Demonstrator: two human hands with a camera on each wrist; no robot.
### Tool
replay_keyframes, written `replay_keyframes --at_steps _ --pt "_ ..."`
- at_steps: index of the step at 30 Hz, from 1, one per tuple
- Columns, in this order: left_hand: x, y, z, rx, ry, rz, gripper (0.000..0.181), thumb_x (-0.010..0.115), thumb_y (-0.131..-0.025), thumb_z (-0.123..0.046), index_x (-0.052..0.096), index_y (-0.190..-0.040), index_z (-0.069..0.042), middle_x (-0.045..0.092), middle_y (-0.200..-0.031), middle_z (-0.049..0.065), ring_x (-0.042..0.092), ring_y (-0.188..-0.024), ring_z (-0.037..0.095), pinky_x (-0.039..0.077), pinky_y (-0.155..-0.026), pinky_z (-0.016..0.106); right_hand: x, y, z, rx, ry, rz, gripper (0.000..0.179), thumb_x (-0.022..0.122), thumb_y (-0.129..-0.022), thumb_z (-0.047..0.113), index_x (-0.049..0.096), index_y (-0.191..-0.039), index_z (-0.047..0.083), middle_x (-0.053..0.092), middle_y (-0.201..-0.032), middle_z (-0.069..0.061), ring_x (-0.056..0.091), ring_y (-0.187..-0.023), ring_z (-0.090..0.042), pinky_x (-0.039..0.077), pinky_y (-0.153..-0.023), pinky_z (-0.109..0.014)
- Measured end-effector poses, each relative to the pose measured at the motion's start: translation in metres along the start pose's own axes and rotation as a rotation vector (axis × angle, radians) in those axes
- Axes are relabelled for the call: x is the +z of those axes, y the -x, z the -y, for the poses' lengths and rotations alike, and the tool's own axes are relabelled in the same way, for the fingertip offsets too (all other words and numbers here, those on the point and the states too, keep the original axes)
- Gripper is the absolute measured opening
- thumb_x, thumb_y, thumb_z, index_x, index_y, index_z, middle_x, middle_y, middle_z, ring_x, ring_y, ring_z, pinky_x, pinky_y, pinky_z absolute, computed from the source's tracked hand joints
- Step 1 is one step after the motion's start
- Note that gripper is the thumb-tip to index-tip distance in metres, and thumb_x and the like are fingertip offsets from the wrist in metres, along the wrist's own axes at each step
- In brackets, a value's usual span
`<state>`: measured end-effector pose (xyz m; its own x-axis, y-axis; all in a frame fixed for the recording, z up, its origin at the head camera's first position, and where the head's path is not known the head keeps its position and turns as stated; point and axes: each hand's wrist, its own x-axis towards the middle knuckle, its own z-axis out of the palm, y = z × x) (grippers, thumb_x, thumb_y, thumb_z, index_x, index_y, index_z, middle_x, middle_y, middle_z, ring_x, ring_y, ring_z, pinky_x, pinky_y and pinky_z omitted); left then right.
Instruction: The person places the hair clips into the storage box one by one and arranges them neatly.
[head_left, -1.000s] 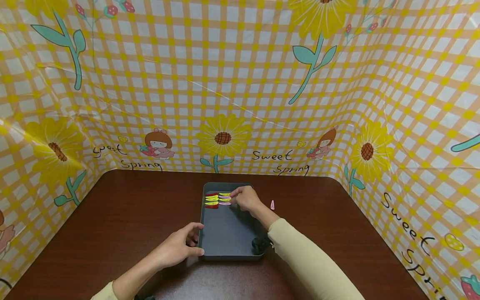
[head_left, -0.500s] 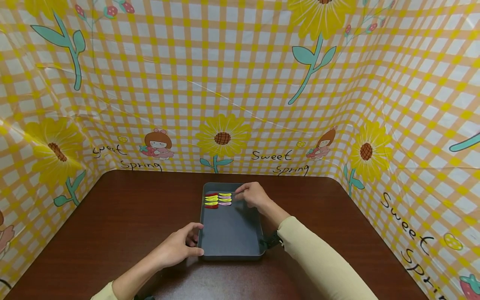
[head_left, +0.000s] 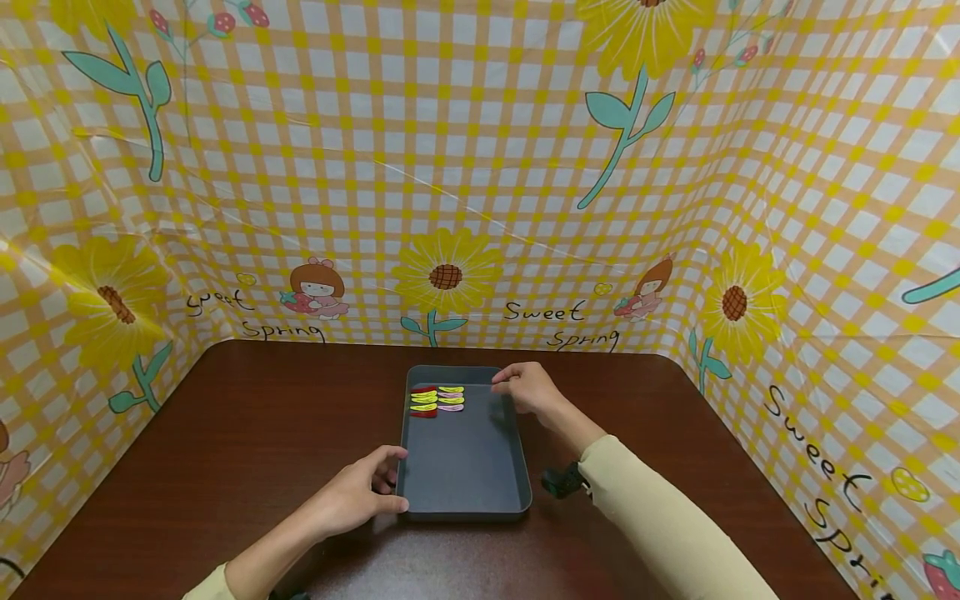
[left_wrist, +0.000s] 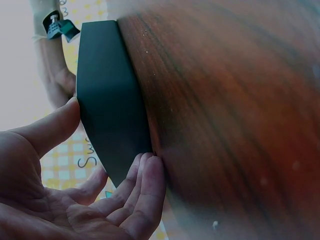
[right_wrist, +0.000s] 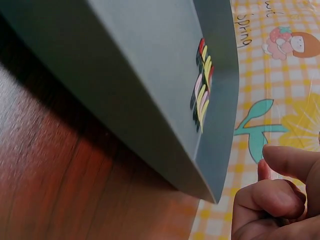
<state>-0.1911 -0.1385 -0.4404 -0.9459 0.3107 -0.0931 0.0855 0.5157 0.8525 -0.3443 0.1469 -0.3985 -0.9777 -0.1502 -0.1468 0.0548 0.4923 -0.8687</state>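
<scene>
A dark grey tray (head_left: 465,475) stands on the brown table. At its left wall, my left hand (head_left: 358,490) holds the edge; in the left wrist view the thumb is at the rim and the fingers bend against the lower outer side. Several snap hair clips lie at the tray's far left in two columns: red and yellow clips (head_left: 423,400) in one, yellow and pink clips (head_left: 451,399) in the other. My right hand (head_left: 531,387) is over the far right rim, fingers partly bent, with nothing visible between the fingertips.
The brown table (head_left: 300,400) extends around the tray. A checked, flower-printed cloth (head_left: 480,167) rises behind it and along both sides. A dark wrist device (head_left: 564,481) is on the right forearm, beside the tray's right wall.
My right hand has moved right, from the pink and yellow clips to the far right rim. The loose pink clip seen right of the tray is now hidden behind the hand. My left hand stays put.
</scene>
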Motion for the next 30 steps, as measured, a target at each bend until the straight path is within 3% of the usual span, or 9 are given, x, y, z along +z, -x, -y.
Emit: replay_keyframes --at_steps 5,10,19,24,30 --pt "0.000 0.000 0.000 0.004 -0.008 -0.001 0.067 0.083 -0.082 -0.019 0.051 -0.140 -0.009 0.060 -0.109 0.009 0.058 -0.094 0.019 0.048 -0.078 0.038 -0.009 0.002 -0.005 0.010 -0.031 0.025 0.027 0.065 -0.097 0.011 0.066 -0.120 -0.003 0.038 -0.053 0.004 0.019 -0.043 -0.010 0.022 -0.046 -0.029" --pt "0.000 -0.001 0.000 0.013 -0.011 0.001 0.067 0.083 -0.083 -0.019 0.051 -0.140 -0.008 0.060 -0.109 0.010 0.058 -0.094 0.019 0.049 -0.079 0.038 -0.016 0.003 -0.010 0.038 -0.019 0.010 0.028 0.065 -0.097 0.014 0.065 -0.121 0.000 0.040 -0.058 0.004 0.020 -0.042 -0.011 0.021 -0.042 -0.029" --pt "0.000 -0.001 -0.001 0.014 -0.003 0.004 0.066 0.083 -0.083 -0.018 0.051 -0.140 -0.007 0.060 -0.110 0.010 0.058 -0.094 0.020 0.049 -0.079 0.038 -0.027 -0.001 -0.025 0.014 -0.011 -0.039 0.025 0.066 -0.095 0.011 0.067 -0.115 -0.004 0.054 -0.061 0.003 0.030 -0.040 -0.008 0.035 -0.048 -0.029" --pt "-0.001 0.000 -0.001 0.014 -0.004 0.006 0.066 0.083 -0.083 -0.019 0.051 -0.140 -0.008 0.060 -0.110 0.010 0.058 -0.094 0.020 0.049 -0.079 0.039 -0.034 0.002 -0.031 0.027 -0.014 -0.030 0.030 0.063 -0.097 0.011 0.064 -0.121 -0.007 0.044 -0.051 0.008 0.032 -0.041 -0.008 0.040 -0.052 -0.030" --pt "0.000 0.000 0.000 0.016 -0.012 0.007 0.066 0.083 -0.083 -0.020 0.051 -0.139 -0.008 0.060 -0.110 0.010 0.058 -0.094 0.020 0.049 -0.079 0.039 -0.041 0.002 -0.038 0.041 -0.048 -0.039 0.029 0.063 -0.096 0.010 0.064 -0.120 -0.007 0.052 -0.052 0.003 0.050 -0.045 -0.014 0.044 -0.054 -0.032"
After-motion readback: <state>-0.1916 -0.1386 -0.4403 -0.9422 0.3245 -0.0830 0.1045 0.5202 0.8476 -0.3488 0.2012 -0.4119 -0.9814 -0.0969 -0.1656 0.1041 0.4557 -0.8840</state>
